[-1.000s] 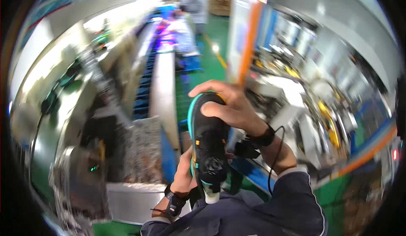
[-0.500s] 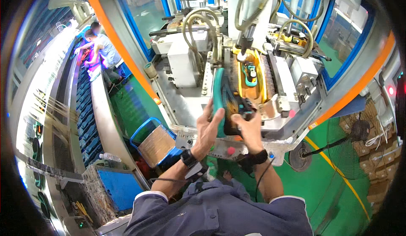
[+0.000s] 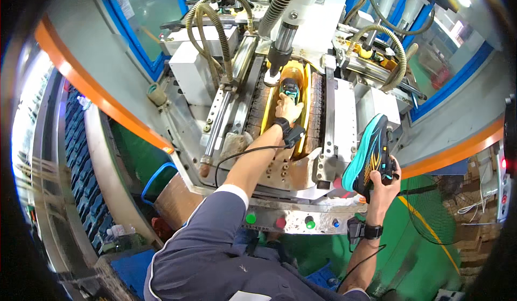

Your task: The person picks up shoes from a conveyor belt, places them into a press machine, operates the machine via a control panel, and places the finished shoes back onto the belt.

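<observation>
Resting the left hand (image 3: 289, 108) inside the yellow cradle (image 3: 307, 96), with fingers bent against the near end of a teal-trimmed shoe (image 3: 290, 87); not being able to tell a firm grip from a mere touch. Gripping a teal-soled shoe (image 3: 372, 153) in the right hand (image 3: 382, 190), with thumb on its upper, and holding it to the right of the cradle, apart from it. Judging progress by this layout: counting one shoe as inside the cradle, counting the other as outside it, and not making out full seating of the first. Seeing a metal shaft (image 3: 284, 38) above the cradle's far left edge, a ribbed hose (image 3: 226, 54) to the cradle's left and a green button (image 3: 250, 218) in front of it. Losing the teal-trimmed shoe's near end beneath the left hand, and some right fingers behind the teal-soled shoe. Meeting glare and blur beyond the dark belt (image 3: 82, 139), far left of the cradle.
</observation>
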`<move>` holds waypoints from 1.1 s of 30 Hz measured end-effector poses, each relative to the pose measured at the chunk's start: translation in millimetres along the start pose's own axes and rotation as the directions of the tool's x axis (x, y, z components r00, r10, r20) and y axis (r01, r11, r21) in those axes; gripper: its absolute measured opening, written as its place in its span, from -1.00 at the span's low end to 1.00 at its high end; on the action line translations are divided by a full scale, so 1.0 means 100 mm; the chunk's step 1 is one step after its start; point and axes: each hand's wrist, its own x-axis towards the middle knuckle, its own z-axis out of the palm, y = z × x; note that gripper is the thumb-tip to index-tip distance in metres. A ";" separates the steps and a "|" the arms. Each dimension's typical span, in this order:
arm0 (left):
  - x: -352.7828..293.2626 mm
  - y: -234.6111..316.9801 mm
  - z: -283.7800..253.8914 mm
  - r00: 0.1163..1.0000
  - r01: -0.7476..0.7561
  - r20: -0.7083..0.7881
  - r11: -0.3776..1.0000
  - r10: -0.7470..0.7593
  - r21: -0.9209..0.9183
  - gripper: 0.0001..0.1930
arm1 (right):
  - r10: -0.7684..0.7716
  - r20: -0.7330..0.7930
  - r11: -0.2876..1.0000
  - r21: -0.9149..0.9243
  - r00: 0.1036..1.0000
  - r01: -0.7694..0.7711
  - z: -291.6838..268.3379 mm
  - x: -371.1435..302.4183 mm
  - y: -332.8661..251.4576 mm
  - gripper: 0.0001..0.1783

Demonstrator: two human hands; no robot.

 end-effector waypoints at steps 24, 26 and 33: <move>-3.93 -1.30 -3.61 0.948 0.110 -0.092 0.585 -0.305 -0.803 -0.56 | 0.002 0.286 0.531 -0.812 0.958 0.242 3.61 0.78 1.02 -0.43; -4.17 -1.37 -3.49 0.898 -0.020 -0.221 0.468 -0.380 -0.884 -0.58 | -0.046 0.412 0.613 -0.708 0.910 0.351 3.36 0.61 0.75 -0.40; -4.86 -1.55 -2.94 0.770 0.098 -0.344 0.631 -0.538 -0.769 -0.58 | -0.523 0.798 0.702 0.202 0.301 0.683 2.03 -1.80 0.73 -0.75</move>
